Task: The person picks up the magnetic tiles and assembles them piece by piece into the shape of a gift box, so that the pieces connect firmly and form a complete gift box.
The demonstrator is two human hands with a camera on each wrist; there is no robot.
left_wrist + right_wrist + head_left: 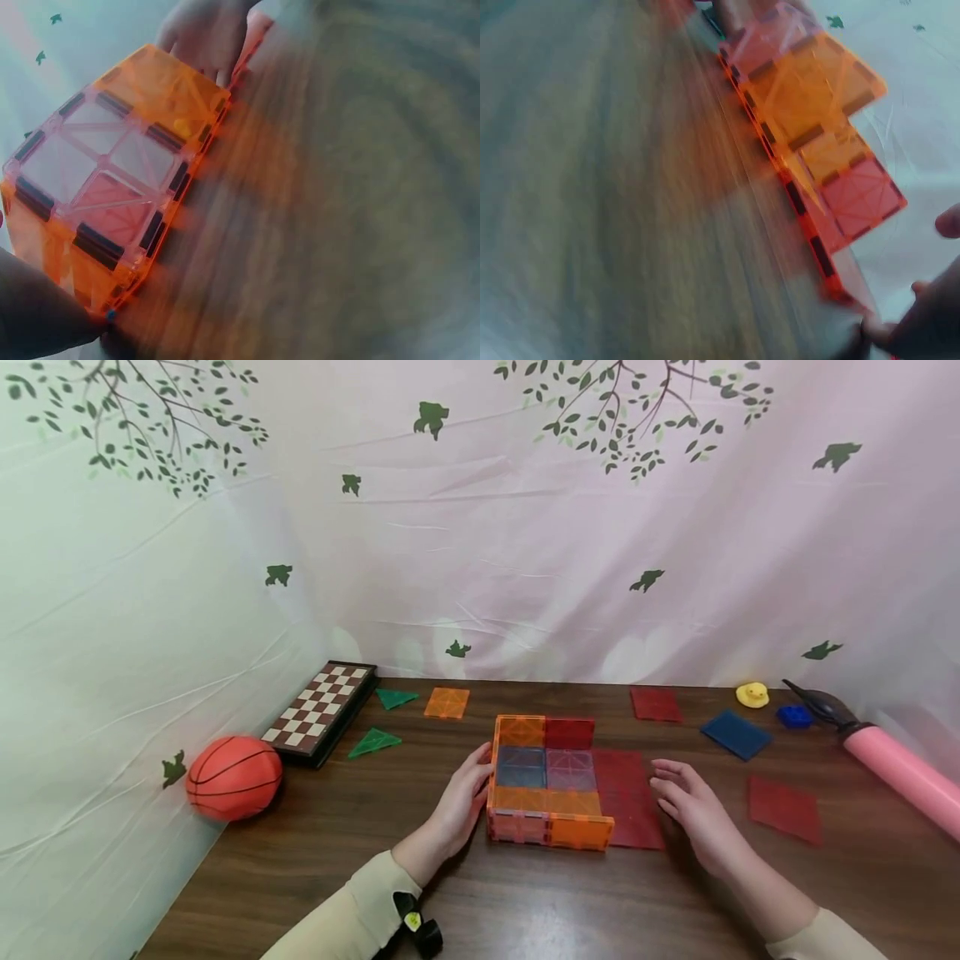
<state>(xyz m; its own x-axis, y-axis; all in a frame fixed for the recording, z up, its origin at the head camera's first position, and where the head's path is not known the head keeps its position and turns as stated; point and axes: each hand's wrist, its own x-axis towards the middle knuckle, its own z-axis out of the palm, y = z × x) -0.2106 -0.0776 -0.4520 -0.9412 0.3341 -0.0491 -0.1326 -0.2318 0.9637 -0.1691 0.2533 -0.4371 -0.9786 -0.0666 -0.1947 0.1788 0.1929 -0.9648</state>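
Observation:
A low open structure of translucent magnetic tiles (522,777) sits mid-table, with orange, pink and red upright walls around blue, purple and orange floor tiles. Flat red tiles (628,797) extend its floor to the right. My left hand (459,797) rests against the left wall, fingers along its outside; in the left wrist view, its thumb (45,307) lies by an orange corner. Beside the red tiles' right edge is my right hand (693,810), fingers loosely bent and holding nothing. The right wrist view shows the orange front wall (802,90) beyond the red tiles.
Left stand a basketball (234,778) and a chessboard (321,708). Behind lie green triangles (375,742) and an orange tile (447,702). To the right are loose red tiles (784,808), a blue tile (737,735), a yellow duck (752,695), a blue block (794,717) and a pink pump (903,772).

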